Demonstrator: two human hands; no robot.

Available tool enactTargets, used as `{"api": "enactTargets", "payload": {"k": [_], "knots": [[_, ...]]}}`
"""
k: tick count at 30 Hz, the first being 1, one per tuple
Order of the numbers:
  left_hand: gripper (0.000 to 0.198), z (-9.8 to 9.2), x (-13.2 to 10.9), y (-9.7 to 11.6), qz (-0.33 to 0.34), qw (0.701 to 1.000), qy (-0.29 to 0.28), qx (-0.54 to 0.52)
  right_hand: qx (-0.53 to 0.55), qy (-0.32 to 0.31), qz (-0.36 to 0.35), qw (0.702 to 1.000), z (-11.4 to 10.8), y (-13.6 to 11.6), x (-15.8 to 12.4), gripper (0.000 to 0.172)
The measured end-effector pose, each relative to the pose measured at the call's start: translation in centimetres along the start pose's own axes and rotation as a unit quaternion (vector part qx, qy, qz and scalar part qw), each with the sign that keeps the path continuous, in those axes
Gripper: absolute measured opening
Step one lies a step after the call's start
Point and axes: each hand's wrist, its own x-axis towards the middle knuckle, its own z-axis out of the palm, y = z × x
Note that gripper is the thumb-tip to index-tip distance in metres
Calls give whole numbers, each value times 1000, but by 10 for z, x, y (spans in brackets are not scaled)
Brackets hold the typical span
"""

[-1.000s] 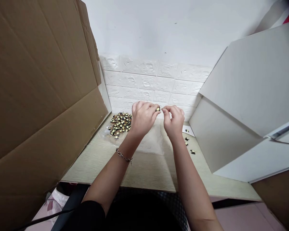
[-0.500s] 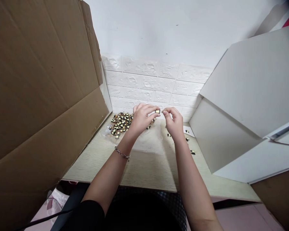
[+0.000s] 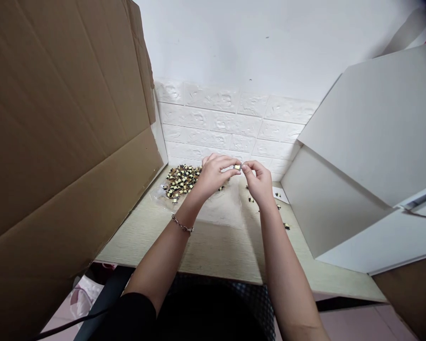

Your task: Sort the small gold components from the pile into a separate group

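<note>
From the head camera, the left hand [image 3: 215,177] and right hand [image 3: 260,182] pinch a tiny yellow-taped transformer [image 3: 238,166] between them at twelve o'clock, its long axis unclear. A heap of transformers [image 3: 181,181] lies at nine o'clock from the hands, on clear plastic [image 3: 220,208] on a pale wood bench [image 3: 213,251], between a cardboard sheet [image 3: 57,142] and a white panel [image 3: 358,142].

Bright light, soft shadow under the right hand [image 3: 258,185], bowed edges
</note>
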Motion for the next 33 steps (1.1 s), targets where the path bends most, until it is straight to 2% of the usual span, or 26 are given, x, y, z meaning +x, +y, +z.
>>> {"api": "enactTargets", "payload": {"k": [5,9,12,14,17,21,24,27,30,33], "knots": [[17,1,1,-3,8,999,1,-38,18,-9,1,1000,0,0,-1,16],[18,2,0,-3,8,996,21,-90,26,14,-8,1000,1,0,-1,15],[19,6,0,-5,-19,985,23,-171,12,34,-25,999,2,0,-2,16],[21,10,1,-7,-56,963,14,-263,0,41,-38,998,3,-1,-3,15],[26,18,2,-11,-121,896,-15,-428,-33,57,-67,996,3,-7,-5,15],[25,26,0,-11,-173,752,-50,-635,-119,88,-116,982,3,-19,-9,16],[20,28,-2,-7,-211,646,-80,-729,-158,127,-166,965,4,-25,-12,15],[16,27,-4,1,-243,566,-100,-781,-185,170,-228,941,5,-29,-13,12],[20,24,-4,9,-279,515,-121,-802,-224,193,-275,915,4,-32,-14,9],[24,20,-3,13,-299,499,-124,-804,-270,198,-303,892,3,-35,-13,8]]}}
